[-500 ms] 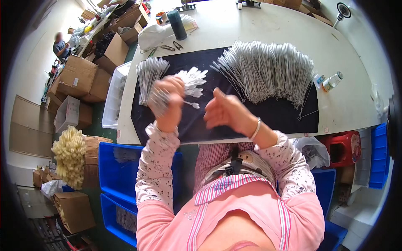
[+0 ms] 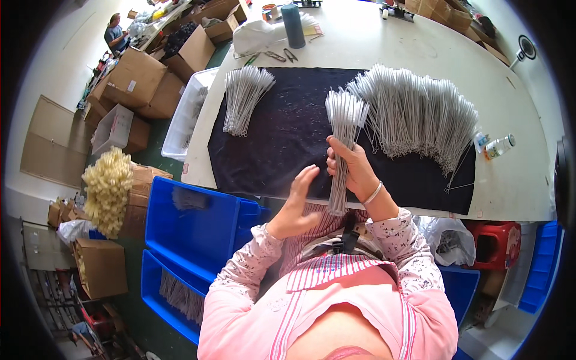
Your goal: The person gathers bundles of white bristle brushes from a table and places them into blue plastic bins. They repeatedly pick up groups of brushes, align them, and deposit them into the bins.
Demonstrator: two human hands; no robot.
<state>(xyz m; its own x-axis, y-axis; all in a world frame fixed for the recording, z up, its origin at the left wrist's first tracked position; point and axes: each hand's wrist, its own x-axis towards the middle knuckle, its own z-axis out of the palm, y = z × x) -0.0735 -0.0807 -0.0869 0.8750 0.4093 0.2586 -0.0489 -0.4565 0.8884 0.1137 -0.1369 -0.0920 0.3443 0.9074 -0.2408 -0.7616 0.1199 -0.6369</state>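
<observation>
Upright in my right hand [image 2: 355, 169], closed round the wires, is a bundle of thin wire brushes [image 2: 346, 114] with white bristle heads at the top and bare wire ends below. My left hand [image 2: 295, 209] is beside the lower end of the bundle, apart from it, its fingers stretched out and holding nothing. A dark cloth [image 2: 288, 138] lies under both hands' reach on the table. On its left side rests a small fanned pile of brushes [image 2: 245, 99]; a much larger pile of brushes [image 2: 414, 117] covers the right side, looped ends toward me.
Scissors-like snips [image 2: 276, 56] and a dark green cylinder [image 2: 293, 27] sit behind the cloth on the white table [image 2: 354, 42]. A small bottle [image 2: 499, 146] stands at the right. Blue bins [image 2: 192, 225] are below left, a red stool [image 2: 501, 243] below right. Cardboard boxes [image 2: 133, 75] and another person [image 2: 116, 33] appear far left.
The brush bundle has passed from my left hand to my right and now stands upright. My left hand has opened and come down toward me. The whole view has shifted slightly.
</observation>
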